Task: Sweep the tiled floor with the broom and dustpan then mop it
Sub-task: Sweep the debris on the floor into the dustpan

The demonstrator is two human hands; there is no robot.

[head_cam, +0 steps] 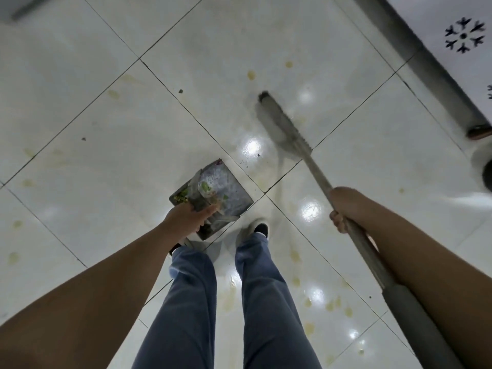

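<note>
I look down at a glossy white tiled floor point(106, 107) with dark grout lines. My left hand point(190, 215) grips the rear of a grey dustpan point(229, 191) that holds green and purple scraps. My right hand point(343, 209) grips the grey broom handle point(318, 173). The blurred broom head point(281, 121) is on the floor to the right of and beyond the dustpan, apart from it. A few dark crumbs point(249, 161) lie between the pan and the broom head.
Yellowish stains point(251, 75) and small dark specks point(180, 91) dot the tiles. My legs in blue trousers and my shoes point(255, 229) stand just behind the dustpan. A dark base strip point(415, 51) of a white patterned surface runs along the upper right.
</note>
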